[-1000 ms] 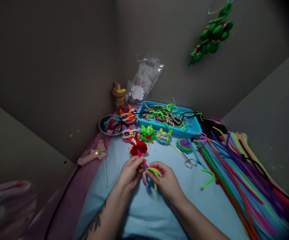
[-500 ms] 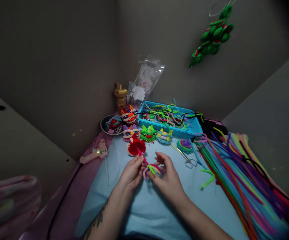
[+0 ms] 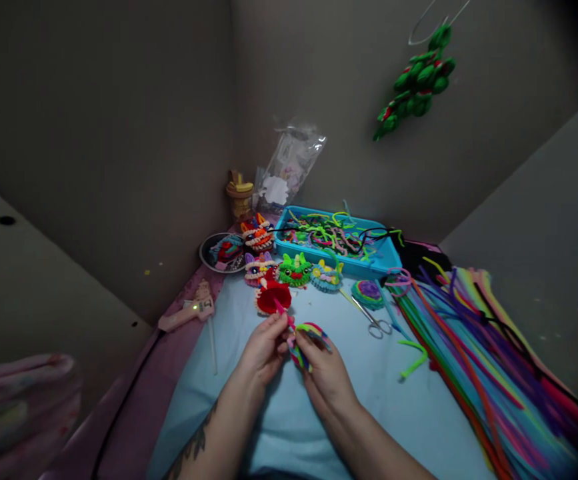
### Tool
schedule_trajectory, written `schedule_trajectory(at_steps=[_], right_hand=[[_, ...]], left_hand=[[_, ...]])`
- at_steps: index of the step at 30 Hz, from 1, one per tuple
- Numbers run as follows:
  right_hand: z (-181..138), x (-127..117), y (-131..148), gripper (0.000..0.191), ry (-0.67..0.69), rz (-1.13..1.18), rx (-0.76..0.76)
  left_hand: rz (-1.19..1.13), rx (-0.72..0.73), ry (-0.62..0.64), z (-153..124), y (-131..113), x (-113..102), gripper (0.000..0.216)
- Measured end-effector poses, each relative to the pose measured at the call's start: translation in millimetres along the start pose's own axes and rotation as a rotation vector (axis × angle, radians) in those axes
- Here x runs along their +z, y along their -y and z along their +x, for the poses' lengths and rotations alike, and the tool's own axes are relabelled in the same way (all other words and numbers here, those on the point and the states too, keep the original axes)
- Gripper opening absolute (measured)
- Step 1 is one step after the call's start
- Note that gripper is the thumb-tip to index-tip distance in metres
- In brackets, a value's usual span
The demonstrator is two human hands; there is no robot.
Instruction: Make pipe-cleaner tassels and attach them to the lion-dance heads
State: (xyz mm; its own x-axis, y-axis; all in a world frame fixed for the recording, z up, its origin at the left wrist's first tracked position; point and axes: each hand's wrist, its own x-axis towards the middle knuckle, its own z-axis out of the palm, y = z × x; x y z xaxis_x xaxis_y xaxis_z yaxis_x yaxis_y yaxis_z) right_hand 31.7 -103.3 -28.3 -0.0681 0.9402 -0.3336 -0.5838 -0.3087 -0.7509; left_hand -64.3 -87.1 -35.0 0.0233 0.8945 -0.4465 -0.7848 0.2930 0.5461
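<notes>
Fuzzy matt stems (image 3: pixel 301 359); shiny metal scissors (image 3: pixel 369 316); smooth plastic tray (image 3: pixel 356 266).

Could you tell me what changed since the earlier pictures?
The right hand, its fingers raised and spread half a second ago, has now closed on the colourful strips. The left hand still pinches the pink stem. Scissors and blue tray stayed in place.

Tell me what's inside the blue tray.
The blue tray holds a tangle of fuzzy strips, green, pink and black among them. Its floor shows at right; what lies beneath the tangle is hidden.
</notes>
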Motion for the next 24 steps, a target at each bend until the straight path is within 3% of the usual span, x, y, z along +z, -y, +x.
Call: schedule_trajectory(at_steps=[3, 5, 8, 11, 14, 17, 18, 21, 24], right_hand=[[-0.3, -4.8, 1.2, 0.034, 0.013, -0.112, -0.071], [-0.1, -11.2, 6.7, 0.028, 0.072, -0.342, -0.164], [1.4, -18.3, 24.9, 0.008, 0.286, -0.89, -0.511], [4.9, -15.6, 49.2, 0.02, 0.59, -1.445, -0.986], [9.8, -7.7, 66.4, 0.019, 0.79, -1.76, -1.182], [13.6, -7.0, 65.1, 0.014, 0.69, -1.658, -1.025], [14.0, -9.3, 60.0, 0.018, 0.591, -1.528, -0.931], [10.8, -20.0, 35.5, 0.053, 0.256, -0.972, -0.623], [2.4, -25.2, 11.0, 0.061, 0.128, -0.479, -0.319]], left_hand=[[0.054, 0.036, -0.006, -0.1, -2.3, -0.2, 0.033], [0.096, 0.058, -0.039, -1.0, -4.4, 0.2, 0.034], [0.127, 0.06, -0.103, -2.3, -6.9, -0.1, 0.031], [0.129, 0.055, -0.112, -1.5, -7.0, -1.5, 0.03], [0.106, 0.046, -0.094, 0.4, -5.8, -1.9, 0.025], [0.072, 0.026, -0.087, 1.0, -6.7, -0.3, 0.019], [0.056, 0.014, -0.085, 0.8, -7.7, 0.3, 0.018], [-0.003, -0.024, -0.078, 0.4, -11.1, 1.8, 0.016], [-0.043, -0.047, -0.064, 1.2, -12.6, 2.7, 0.012]])
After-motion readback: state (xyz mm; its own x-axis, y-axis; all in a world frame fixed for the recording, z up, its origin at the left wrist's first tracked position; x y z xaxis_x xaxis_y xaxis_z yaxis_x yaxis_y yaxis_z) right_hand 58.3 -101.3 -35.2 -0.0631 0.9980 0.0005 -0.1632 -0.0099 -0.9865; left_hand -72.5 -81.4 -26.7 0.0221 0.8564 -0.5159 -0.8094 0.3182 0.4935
